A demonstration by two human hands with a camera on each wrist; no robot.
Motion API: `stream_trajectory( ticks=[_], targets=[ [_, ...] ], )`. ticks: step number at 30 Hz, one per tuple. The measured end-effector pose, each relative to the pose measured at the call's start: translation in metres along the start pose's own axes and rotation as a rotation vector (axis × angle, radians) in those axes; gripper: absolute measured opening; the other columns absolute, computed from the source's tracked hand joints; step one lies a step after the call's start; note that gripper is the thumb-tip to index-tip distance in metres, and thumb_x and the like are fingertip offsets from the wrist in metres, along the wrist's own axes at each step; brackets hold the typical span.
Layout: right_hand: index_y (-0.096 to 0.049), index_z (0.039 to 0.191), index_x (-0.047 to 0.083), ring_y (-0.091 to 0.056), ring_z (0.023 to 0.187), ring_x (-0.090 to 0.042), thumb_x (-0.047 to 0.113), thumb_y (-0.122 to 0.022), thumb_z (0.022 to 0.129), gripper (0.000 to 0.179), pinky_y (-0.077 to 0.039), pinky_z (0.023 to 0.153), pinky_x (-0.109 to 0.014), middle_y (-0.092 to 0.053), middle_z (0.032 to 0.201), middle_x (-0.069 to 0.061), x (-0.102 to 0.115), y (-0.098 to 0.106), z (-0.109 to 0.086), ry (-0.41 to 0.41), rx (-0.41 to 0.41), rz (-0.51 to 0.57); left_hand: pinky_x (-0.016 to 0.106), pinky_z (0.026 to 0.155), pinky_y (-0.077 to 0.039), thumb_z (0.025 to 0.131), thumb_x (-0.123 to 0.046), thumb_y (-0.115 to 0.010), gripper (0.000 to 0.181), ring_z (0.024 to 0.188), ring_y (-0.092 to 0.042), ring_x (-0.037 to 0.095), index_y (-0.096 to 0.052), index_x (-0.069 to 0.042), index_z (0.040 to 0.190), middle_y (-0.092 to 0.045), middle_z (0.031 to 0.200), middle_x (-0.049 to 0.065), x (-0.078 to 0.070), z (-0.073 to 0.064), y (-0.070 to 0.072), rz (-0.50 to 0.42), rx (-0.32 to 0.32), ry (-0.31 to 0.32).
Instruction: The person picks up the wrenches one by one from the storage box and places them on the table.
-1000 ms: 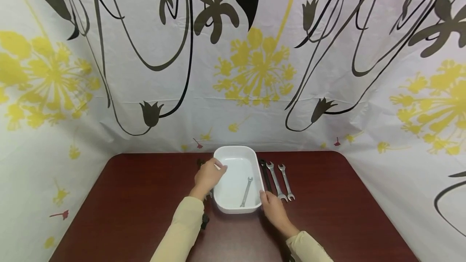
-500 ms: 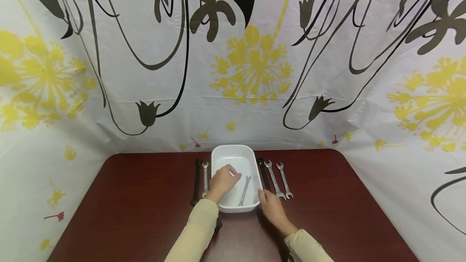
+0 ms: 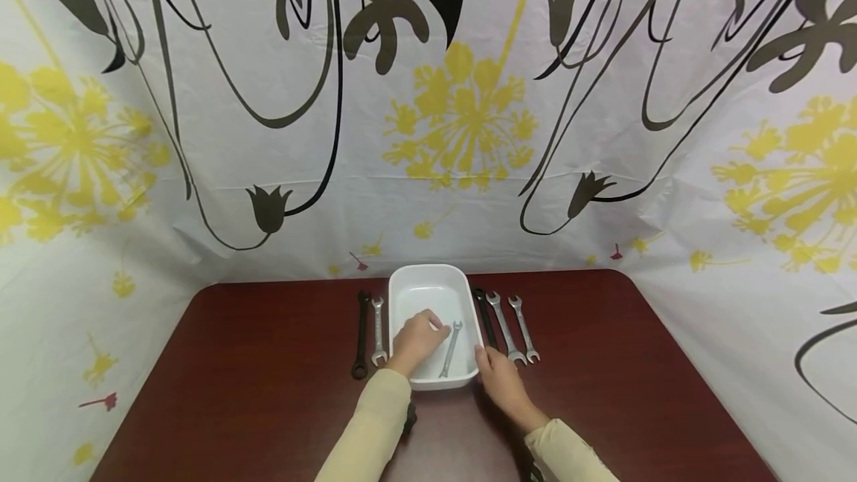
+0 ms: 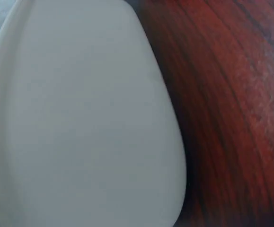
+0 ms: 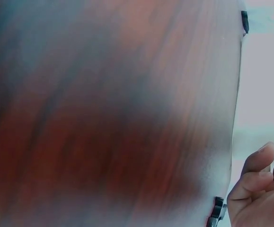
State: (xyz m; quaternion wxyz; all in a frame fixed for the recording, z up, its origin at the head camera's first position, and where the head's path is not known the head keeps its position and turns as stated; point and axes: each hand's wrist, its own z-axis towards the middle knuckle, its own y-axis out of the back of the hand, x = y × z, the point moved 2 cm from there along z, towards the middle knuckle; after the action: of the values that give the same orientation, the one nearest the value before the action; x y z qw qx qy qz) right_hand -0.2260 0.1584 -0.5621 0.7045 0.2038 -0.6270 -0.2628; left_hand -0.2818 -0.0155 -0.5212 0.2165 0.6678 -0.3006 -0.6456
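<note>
A white tray (image 3: 410,281) lies on the dark red table in the head view, with a small silver open-end wrench (image 3: 451,352) slanting inside it. My left hand (image 3: 418,339) is over the tray floor, thumb and fingers close to the wrench head; I see nothing held between them. My right hand (image 3: 501,381) grips the tray's near right edge, thumb at the rim; its other fingers are mostly hidden. The tray (image 4: 89,113) fills much of the left wrist view, which shows no hand. Bent fingers (image 5: 260,163) appear at the lower right of the right wrist view.
Left of the tray lie a black wrench (image 3: 361,333) and a silver wrench (image 3: 378,329). To its right are another black wrench (image 3: 486,317), a larger silver wrench (image 3: 505,326) and a smaller silver wrench (image 3: 524,329). A patterned cloth (image 3: 321,244) hangs behind the table (image 3: 268,363).
My left hand has moved right and slightly down from the tray's left rim to beside the small wrench, uncovering the wrenches at left. My right hand stays at the tray's edge.
</note>
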Motion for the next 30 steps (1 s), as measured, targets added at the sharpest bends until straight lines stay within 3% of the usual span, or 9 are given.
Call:
stream_trajectory(
  ticks=[10, 17, 30],
  targets=[
    [-0.053, 0.074, 0.009, -0.046, 0.054, -0.013, 0.022, -0.045, 0.106, 0.036, -0.04, 0.054, -0.031, -0.049, 0.059, 0.003, 0.0, -0.001, 0.0, -0.017, 0.015, -0.019, 0.04, 0.068, -0.045, 0.092, -0.031, -0.07, 0.021, 0.07, -0.057, 0.019, -0.065, -0.011, 0.089, -0.068, 0.084, 0.004, 0.008, -0.001, -0.017, 0.009, 0.041, -0.008],
    [-0.053, 0.074, 0.008, -0.045, 0.052, -0.013, 0.02, -0.045, 0.106, 0.036, -0.04, 0.052, -0.031, -0.049, 0.058, 0.002, 0.0, -0.001, 0.001, -0.005, 0.007, -0.006, 0.041, 0.07, -0.046, 0.09, -0.031, -0.07, 0.021, 0.072, -0.057, 0.019, -0.064, -0.011, 0.086, -0.066, 0.082, 0.002, 0.006, -0.001, -0.019, 0.028, 0.044, -0.014],
    [-0.053, 0.072, 0.009, -0.044, 0.051, -0.013, 0.024, -0.044, 0.106, 0.038, -0.039, 0.052, -0.032, -0.048, 0.057, 0.003, -0.001, 0.0, -0.002, 0.002, -0.013, -0.005, 0.036, 0.062, -0.042, 0.084, -0.026, -0.076, 0.024, 0.06, -0.052, 0.016, -0.061, -0.012, 0.071, -0.058, 0.065, -0.003, 0.006, -0.003, -0.023, 0.125, 0.089, -0.047]
  ],
)
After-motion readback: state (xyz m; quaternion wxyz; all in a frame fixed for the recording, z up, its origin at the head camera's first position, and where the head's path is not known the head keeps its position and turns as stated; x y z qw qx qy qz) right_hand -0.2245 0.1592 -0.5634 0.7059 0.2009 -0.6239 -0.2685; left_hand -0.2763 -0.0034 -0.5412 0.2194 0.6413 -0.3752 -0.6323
